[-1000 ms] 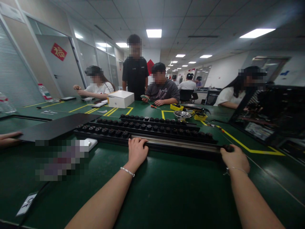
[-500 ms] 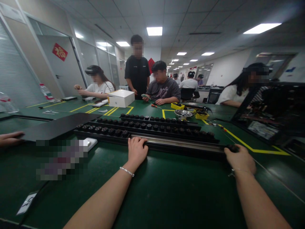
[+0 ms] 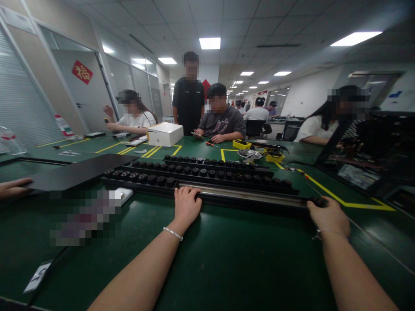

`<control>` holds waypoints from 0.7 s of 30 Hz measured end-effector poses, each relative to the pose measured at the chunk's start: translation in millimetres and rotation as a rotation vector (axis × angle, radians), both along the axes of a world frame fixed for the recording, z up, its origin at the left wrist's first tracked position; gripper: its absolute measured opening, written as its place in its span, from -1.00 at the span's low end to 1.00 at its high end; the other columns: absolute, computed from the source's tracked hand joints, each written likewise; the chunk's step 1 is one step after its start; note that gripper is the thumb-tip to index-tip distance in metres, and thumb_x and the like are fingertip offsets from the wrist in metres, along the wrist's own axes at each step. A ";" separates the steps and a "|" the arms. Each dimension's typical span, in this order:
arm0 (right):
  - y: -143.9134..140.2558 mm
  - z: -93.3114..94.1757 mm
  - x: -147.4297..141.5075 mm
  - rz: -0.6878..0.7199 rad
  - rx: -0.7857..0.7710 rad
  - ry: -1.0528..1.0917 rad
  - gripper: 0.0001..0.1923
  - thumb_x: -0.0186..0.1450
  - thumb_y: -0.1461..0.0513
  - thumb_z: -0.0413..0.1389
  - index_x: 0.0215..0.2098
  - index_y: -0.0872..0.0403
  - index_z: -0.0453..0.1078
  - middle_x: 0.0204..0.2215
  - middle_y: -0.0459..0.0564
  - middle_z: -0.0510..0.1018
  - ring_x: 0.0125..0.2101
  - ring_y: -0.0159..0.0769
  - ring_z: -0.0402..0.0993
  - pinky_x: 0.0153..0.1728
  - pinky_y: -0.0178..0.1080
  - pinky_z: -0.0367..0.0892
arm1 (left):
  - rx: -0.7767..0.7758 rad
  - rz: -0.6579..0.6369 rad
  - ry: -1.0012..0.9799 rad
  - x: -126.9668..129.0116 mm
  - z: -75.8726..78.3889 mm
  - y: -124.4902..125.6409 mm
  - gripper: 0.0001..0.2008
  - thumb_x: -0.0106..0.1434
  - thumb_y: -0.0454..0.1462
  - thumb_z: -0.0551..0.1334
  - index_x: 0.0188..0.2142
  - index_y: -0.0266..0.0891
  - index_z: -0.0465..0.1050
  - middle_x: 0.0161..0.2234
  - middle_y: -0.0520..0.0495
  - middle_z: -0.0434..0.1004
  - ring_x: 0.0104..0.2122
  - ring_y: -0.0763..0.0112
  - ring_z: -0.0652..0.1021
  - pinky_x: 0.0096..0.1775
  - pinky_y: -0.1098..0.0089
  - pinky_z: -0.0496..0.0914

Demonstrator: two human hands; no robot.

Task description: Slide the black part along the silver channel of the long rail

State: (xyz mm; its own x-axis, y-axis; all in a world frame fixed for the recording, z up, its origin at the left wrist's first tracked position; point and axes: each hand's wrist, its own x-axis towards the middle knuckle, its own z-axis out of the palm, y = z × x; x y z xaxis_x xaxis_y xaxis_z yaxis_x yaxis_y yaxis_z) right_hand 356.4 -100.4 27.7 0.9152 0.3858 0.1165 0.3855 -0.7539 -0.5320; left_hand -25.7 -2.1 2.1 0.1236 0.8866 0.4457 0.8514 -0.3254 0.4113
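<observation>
- Left hand [image 3: 186, 204]: centre of the frame, palm down, fingers curled over the near edge of the long black rail [image 3: 246, 196].
- Right hand [image 3: 328, 216]: right of centre, closed around the rail's right end.
- Long black rail: lies across mid-frame on the green table [image 3: 227, 268], just in front of rows of black parts [image 3: 207, 172].
- White box [image 3: 164, 134]: behind, upper centre-left.
- Another person's hand [image 3: 13, 188]: left edge, on a black sheet [image 3: 81, 170].

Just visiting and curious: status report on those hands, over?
Left hand fingers on the long black rail. Right hand grips its right end. Knob rows behind; nothing in the way.
</observation>
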 end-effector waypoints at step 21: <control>-1.2 -10.1 16.9 -0.029 0.106 -0.031 -0.42 0.11 -0.02 0.05 0.07 -0.02 0.32 -0.02 0.14 0.47 -0.02 0.03 0.39 -0.07 -0.02 0.33 | 0.001 0.006 0.011 0.2 0.4 -0.2 -0.70 0.12 -0.32 0.12 -0.18 -0.04 0.50 -0.17 -0.04 0.47 0.00 0.20 0.36 0.24 0.01 -0.08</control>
